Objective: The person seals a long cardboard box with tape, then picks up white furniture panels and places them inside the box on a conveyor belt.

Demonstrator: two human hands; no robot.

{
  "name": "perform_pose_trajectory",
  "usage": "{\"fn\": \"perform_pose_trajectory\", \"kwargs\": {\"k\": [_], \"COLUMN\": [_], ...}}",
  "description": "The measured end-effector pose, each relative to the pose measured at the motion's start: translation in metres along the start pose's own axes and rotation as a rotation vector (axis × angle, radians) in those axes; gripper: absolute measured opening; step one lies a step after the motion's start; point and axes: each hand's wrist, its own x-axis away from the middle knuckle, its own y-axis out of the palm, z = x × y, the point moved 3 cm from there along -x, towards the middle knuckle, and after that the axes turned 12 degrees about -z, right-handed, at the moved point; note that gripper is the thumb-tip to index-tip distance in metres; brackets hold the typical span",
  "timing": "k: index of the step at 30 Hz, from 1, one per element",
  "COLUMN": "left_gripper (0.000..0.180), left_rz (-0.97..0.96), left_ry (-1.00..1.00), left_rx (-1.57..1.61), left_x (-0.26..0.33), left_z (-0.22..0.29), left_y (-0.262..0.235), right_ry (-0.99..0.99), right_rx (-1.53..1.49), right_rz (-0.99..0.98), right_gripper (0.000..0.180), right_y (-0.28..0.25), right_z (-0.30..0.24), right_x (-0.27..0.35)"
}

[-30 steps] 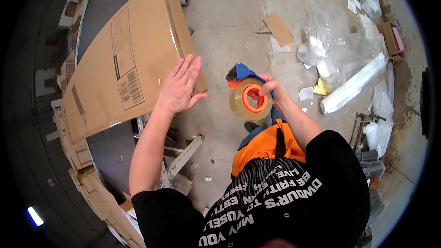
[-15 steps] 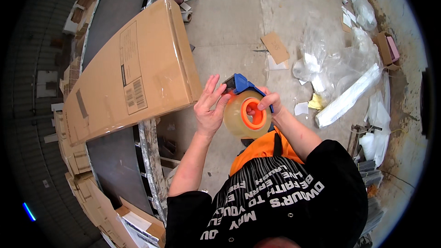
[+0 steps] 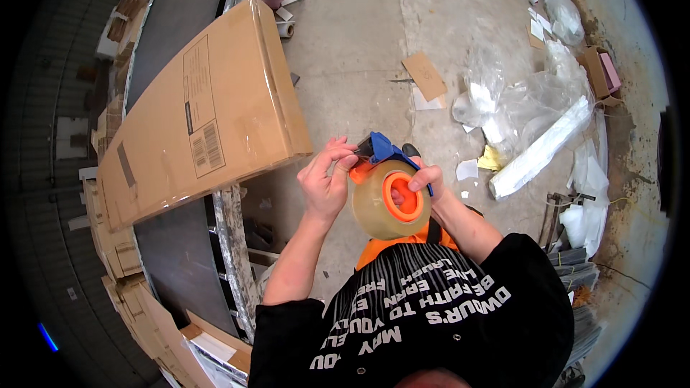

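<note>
A flat cardboard box lies on a smooth dark belt, while the left hand bends narrowly, its grip unclear, at a blue plastic tape dispenser with glossy round roll, held in the right hand.

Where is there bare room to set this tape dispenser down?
For the tape dispenser, two patches look bare: the floor between the big carton and the loose cardboard piece, and the dark tabletop between that carton and the box by your left sleeve. Your right side is crowded with crumpled clear plastic and a long white bundle.
</note>
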Motion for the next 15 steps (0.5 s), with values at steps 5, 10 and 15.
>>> {"fn": "perform_pose_trajectory", "kwargs": {"k": [5,10,15], "left_gripper": [0.006,0.005,0.006], "left_rz": [0.042,0.087,-0.124], "left_ry": [0.221,0.354,-0.088], "left_rx": [-0.242,-0.389,-0.234], "left_x": [0.0,0.0,-0.023], "left_z": [0.023,0.036,0.021], "left_y": [-0.003,-0.012,-0.012], "right_ry": [-0.127,-0.189,-0.086], "right_rx": [-0.086,0.017,0.001], "right_rz": [0.137,0.202,0.136], "right_gripper": [0.071,0.07,0.074], "right_y": [0.017,0.022,0.013], "right_z": [0.011,0.009,0.01], "right_x": [0.003,0.008,0.016]}}
